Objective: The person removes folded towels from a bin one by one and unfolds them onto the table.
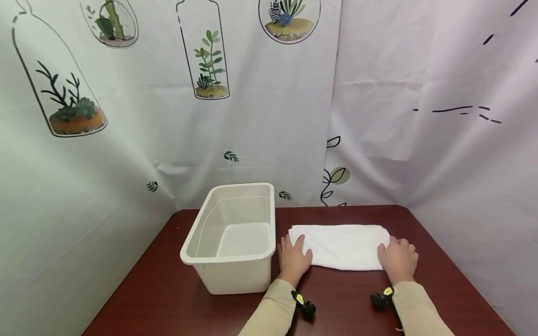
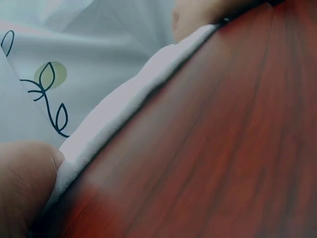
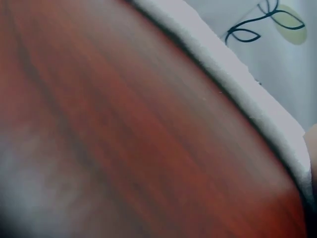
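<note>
A folded white towel [image 1: 342, 247] lies flat on the dark red table, long side across. At its left end, my left hand [image 1: 293, 259] rests with fingers spread over the corner and the thumb against the near edge. My right hand [image 1: 399, 259] touches the opposite end, thumb on the cloth and fingers along the outer side. In the left wrist view, the left thumb [image 2: 27, 178] meets the towel's edge [image 2: 114, 109]. The right wrist view shows the near edge of the towel [image 3: 223, 69] and a bit of the hand at the right border.
An off-white plastic tub [image 1: 229, 275] stands just left of my left hand, open at the top with nothing inside. A brown-red wooden table [image 1: 155, 284] carries everything. Behind it hangs a pale cloth [image 1: 269, 121] printed with plants and jars.
</note>
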A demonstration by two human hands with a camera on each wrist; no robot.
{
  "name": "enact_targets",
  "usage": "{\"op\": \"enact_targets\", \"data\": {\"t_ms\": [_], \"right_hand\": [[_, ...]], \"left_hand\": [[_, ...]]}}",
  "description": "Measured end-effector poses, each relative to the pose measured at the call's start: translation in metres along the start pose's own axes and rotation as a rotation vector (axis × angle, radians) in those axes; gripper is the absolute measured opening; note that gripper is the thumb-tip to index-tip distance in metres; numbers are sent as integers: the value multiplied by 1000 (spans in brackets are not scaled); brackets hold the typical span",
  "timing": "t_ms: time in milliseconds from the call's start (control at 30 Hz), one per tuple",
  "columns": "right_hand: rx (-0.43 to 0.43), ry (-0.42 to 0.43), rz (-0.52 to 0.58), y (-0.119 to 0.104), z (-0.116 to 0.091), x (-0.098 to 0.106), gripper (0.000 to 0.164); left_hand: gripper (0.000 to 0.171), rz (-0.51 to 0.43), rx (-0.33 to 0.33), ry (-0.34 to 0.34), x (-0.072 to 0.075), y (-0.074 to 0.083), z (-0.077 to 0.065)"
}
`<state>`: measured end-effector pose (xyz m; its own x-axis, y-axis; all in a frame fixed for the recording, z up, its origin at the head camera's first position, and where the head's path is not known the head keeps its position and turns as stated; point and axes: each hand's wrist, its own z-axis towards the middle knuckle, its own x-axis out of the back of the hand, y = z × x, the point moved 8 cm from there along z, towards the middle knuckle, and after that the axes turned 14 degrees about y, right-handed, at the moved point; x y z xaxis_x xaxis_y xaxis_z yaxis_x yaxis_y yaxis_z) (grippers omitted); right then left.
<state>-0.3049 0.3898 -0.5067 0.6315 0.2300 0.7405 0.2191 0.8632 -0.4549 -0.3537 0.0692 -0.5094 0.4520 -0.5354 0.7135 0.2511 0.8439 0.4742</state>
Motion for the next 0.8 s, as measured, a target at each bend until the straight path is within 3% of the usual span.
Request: {"op": "enact_targets", "data": {"t_ms": [167, 433, 633, 800], "right_hand": [[49, 30, -2, -6, 8, -7, 50], [99, 49, 13, -12, 20, -17, 49], [50, 36, 23, -9, 25, -18, 48], [14, 3, 7, -3, 25, -20, 50]], "left_hand": [[45, 36, 18, -26, -6, -3, 9], [44, 47, 74, 5, -7, -9, 19], [40, 51, 23, 37, -8, -5, 24], [38, -19, 30, 62, -10, -6, 27]]}}
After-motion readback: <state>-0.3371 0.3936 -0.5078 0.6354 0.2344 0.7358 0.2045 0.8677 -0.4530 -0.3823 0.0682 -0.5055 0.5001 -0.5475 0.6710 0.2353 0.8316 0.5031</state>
